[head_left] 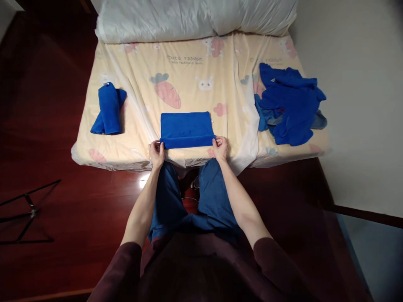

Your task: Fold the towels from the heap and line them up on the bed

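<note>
1. From here I see a blue cloth (187,124) lying flat on the yellow bed sheet (141,73), close to the bed's near edge, just in front of the person's knees
2. Its near side is turned over into a narrow band running the whole width, and a tiny white tag pokes out on the right
3. The left hand (156,153) pinches the left end of that band between thumb and fingers
4. The right hand (221,147) pinches the right end in much the same way, so the band stretches straight between the two
5. Off to the left, well apart from the cloth, two blue rolls (110,112) lie crossed, one resting over the other
6. On the right sits a crumpled pile (291,102) of clothes, mostly bright blue, with duller blue pieces showing underneath
7. A thick pale quilt (195,20) lies across the far part of the bed sheet, which is printed with carrots and rabbit faces
8. Black stand legs (33,213) show on the dark red floor (85,235) at left
</note>
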Available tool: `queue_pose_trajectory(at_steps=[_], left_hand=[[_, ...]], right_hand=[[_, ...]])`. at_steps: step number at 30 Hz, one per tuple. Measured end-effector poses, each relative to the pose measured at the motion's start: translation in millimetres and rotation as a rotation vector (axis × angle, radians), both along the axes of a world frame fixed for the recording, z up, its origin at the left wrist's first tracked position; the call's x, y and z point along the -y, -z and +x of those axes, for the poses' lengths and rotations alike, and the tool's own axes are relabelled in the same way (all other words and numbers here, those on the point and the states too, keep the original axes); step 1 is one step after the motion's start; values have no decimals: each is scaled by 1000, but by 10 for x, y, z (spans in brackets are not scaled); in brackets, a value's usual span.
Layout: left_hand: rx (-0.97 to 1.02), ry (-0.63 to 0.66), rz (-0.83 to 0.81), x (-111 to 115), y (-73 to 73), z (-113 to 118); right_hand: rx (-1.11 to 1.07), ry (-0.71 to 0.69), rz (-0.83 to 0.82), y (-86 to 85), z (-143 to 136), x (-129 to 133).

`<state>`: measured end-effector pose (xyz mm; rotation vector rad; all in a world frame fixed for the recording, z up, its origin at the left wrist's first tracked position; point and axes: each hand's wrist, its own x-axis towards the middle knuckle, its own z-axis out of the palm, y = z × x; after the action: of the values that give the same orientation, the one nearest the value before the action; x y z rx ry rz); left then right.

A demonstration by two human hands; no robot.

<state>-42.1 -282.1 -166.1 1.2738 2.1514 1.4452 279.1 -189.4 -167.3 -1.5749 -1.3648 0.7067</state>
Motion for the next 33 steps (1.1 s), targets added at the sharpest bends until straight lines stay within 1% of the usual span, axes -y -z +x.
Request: queue_pose_trajectory(at_steps=[3,8,10,11,13,15,17,18,20,22,25,28,33], left_hand=[[-48,-1,-18,-21,-3,-5],[-92,-5,-57,-89,33,-3],[-109,-10,-54,-86,30,0],[-127,-9,-44,-72,21,2],[-194,16,-28,-21,-7,5],[-279,103,-38,39,-39,10],[-343,224,-67,81,-62,18],[-362,269,-77,90,-69,22],[-381,316,-79,86,-73,27],[-384,334,-76,62,-68,29],[-361,344,-98,21,-63,29],[-322,303,-117,1,-70,33],[-286,264,-123,-5,-70,26]], right_hand=[[33,14,-31,-30,-27,-1],[64,53,-78,-43,-77,-3],[115,64,-45,-61,-86,15],[154,61,4,-75,-86,28],[242,2,134,-108,-77,61],[318,-132,227,-137,-59,92],[367,-265,248,-153,-38,113],[389,-300,245,-157,-26,120],[439,-313,232,-163,-4,129],[493,-315,205,-172,12,139],[550,-343,161,-191,12,151],[565,-331,138,-182,-9,136],[494,-318,147,-70,-17,42]])
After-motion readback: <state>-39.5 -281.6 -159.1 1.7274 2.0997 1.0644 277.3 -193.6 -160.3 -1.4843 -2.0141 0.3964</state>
